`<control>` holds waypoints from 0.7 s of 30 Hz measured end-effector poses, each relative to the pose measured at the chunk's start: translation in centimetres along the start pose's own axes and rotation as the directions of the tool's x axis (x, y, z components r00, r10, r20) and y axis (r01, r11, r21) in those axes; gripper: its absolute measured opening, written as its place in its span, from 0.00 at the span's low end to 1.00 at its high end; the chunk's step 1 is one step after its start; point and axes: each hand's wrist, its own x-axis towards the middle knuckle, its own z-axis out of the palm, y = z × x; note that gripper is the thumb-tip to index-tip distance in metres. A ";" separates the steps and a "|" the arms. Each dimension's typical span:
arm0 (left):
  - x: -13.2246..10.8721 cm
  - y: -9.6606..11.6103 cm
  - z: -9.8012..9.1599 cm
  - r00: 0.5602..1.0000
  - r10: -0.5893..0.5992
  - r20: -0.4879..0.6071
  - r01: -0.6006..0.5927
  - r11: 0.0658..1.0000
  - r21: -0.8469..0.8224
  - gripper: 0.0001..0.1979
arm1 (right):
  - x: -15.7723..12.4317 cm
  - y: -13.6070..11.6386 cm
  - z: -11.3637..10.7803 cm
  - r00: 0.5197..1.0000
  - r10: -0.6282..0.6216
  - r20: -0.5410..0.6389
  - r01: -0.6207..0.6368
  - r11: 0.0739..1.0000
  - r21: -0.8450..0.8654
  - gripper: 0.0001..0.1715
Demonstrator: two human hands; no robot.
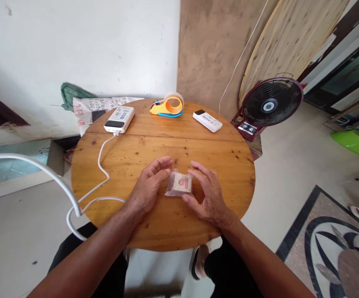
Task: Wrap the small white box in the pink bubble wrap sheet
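A small box wrapped in bubble wrap (180,184), with a pale label and a red print on top, lies on the round wooden table (142,155). On its left side is my left hand (150,182), held edge-down with its fingers stretched out and nothing in them. My right hand (207,191) curves around the box's right side, thumb and fingers apart. Its fingertips are close to the wrapping; I cannot tell whether they touch it.
An orange tape dispenser (168,105) stands at the table's back edge. White power banks lie at back left (119,118) and back right (207,120). A white cable (100,156) runs from the left one across the table. A fan (271,103) stands beyond the right edge.
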 end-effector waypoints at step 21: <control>0.8 0.4 0.0 0.993 -0.080 -0.090 0.055 0.966 -0.254 0.14 | 0.4 0.5 0.3 0.978 0.104 0.181 -0.131 0.980 0.147 0.43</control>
